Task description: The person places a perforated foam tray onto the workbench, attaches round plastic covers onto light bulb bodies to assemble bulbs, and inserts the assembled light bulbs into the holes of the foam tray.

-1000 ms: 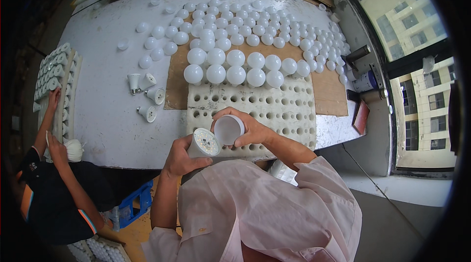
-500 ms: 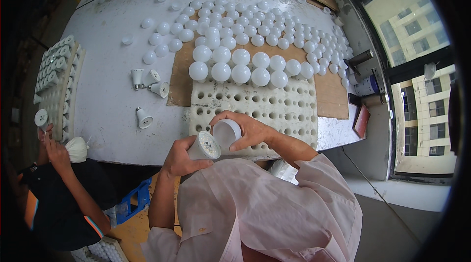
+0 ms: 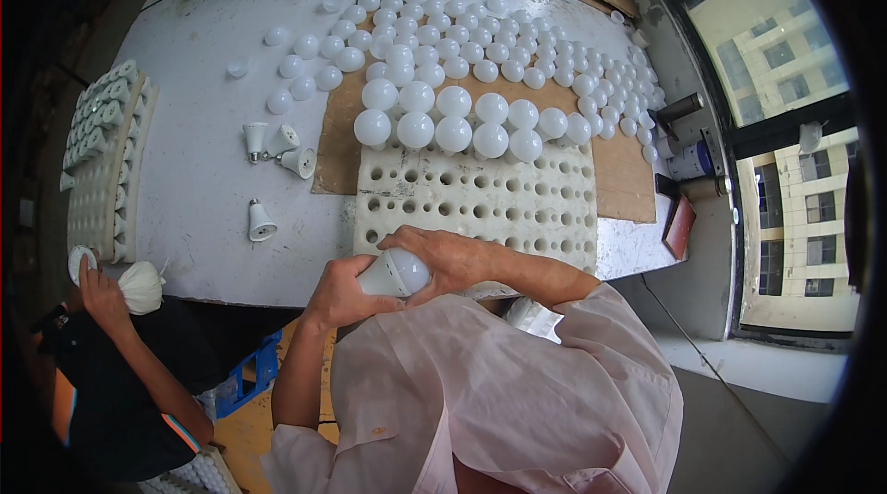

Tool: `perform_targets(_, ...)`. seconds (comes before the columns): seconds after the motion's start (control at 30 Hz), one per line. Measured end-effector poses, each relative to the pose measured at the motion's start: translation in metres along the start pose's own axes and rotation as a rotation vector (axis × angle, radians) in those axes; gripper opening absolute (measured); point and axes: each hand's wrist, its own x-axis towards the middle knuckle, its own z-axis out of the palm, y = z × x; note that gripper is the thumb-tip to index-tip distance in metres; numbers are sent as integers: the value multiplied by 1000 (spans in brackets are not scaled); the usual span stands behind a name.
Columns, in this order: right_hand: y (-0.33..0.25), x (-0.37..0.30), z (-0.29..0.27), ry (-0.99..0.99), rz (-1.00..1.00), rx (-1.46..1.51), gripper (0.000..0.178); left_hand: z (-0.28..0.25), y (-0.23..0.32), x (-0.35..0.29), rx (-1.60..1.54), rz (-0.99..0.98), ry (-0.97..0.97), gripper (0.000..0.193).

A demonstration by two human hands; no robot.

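Observation:
My left hand (image 3: 344, 295) is closed round the white base (image 3: 377, 279) of a light bulb. Over the bulb's top, my right hand (image 3: 453, 258) grips the white dome cover (image 3: 409, 269), which sits against the base's rim. Whether the cover is fully seated I cannot tell. Just beyond my hands lies a pale foam tray (image 3: 425, 184) with rows of round holes. Assembled-looking bulbs with round white tops (image 3: 453, 134) stand in its far rows.
Loose dome covers (image 3: 471, 50) spread over cardboard (image 3: 628, 180) behind the tray. Several bulb bases (image 3: 261, 220) lie to the left. A co-worker's hand (image 3: 103, 295) holds a bulb part beside another loaded tray (image 3: 97, 203). A window (image 3: 799, 207) is at right.
My right hand has brought the dome cover down onto the bulb base, which has turned so its open face is covered. The co-worker's hand has shifted slightly at the bulb part.

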Motion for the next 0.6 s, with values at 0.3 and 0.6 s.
perform_targets(0.3,10,2,12,83,-30,-33,77,10,4,9,227,5,17,60)
perform_targets(0.6,24,7,41,496,-370,79,63,19,1,15,76,69,69,54)
